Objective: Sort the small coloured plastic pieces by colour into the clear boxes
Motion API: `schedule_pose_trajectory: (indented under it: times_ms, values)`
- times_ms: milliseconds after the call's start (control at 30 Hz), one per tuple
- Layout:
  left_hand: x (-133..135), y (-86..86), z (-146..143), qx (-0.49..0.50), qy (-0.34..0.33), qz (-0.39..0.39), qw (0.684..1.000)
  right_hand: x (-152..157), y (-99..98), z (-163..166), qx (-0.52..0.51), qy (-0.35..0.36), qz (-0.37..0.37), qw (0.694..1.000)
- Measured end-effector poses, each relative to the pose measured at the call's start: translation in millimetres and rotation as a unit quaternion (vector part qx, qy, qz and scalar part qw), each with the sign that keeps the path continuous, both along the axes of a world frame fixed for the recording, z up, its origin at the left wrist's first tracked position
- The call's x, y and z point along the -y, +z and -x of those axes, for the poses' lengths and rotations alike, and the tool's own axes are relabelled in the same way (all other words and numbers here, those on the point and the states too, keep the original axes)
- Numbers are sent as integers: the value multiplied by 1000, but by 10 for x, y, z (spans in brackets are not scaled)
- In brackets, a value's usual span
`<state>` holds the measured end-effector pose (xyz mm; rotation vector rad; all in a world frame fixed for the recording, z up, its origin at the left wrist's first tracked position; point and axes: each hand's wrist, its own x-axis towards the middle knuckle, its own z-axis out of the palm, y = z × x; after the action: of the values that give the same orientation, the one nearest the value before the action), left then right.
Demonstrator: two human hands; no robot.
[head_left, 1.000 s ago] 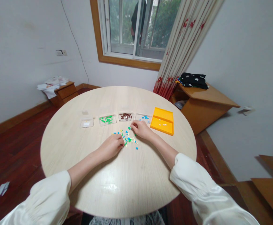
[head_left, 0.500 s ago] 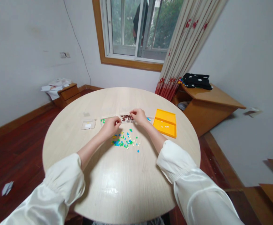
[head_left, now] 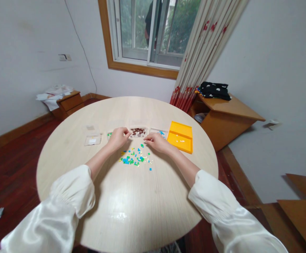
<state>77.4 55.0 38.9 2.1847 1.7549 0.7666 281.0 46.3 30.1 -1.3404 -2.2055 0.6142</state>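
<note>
Small blue, green and yellow pieces (head_left: 134, 160) lie scattered on the round table (head_left: 126, 196). Behind them stands a clear box of dark brown pieces (head_left: 138, 132). At that box's left edge my left hand (head_left: 119, 137) is closed with its fingertips pinched; anything between them is too small to make out. My right hand (head_left: 155, 141) hovers in front of the box's right side, thumb and fingertips close together, and what they pinch, if anything, does not show. A clear box with blue pieces (head_left: 161, 133) is partly behind my right hand; one with green pieces (head_left: 109, 135) is beside my left.
A yellow open case (head_left: 179, 144) with a few white pieces lies at the right. On the left is a small clear box (head_left: 92, 140) with a white label. Beyond the table stand a wooden cabinet (head_left: 226, 123) and a curtain (head_left: 197, 52).
My right hand has drawn back from the brown pieces toward me, uncovering the box. My left hand has shifted slightly up beside it. The whole view has turned a little.
</note>
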Motion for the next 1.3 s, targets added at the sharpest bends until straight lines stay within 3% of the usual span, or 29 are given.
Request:
schedule_pose_trajectory:
  times_ms: [133, 233, 367, 500, 633, 833, 933, 1033, 1167, 1300]
  values:
    - [220, -1, 353, 4, 56, 6, 998, 68, -88, 88, 30, 49, -8, 998]
    - [339, 3, 590, 20, 97, 5, 995, 107, -112, 134, 35, 41, -14, 998]
    - [434, -12, 708, 37, 85, 4, 996, 151, -88, 151, 27, 9, -16, 999]
    - [483, -20, 517, 73, -4, 23, 997, 196, -38, 181, -8, -27, -20, 999]
    - [514, -2, 196, 120, -66, 59, 989, 247, 35, 274, -40, -11, -2, 999]
    - [532, -30, -15, 166, -105, 66, 978, 268, 85, 414, -100, 31, 36, 994]
    - [474, -70, 65, 179, -86, 60, 978, 252, 59, 433, -122, 26, 43, 991]
    - [364, -67, 252, 156, -25, 36, 987, 268, 36, 436, -111, 28, 38, 993]
    - [226, -56, 522, 86, 68, 8, 994, 357, 15, 471, -50, 93, 16, 994]
    - [178, -165, 634, 61, 99, -13, 993, 454, -60, 552, 1, 145, -22, 989]
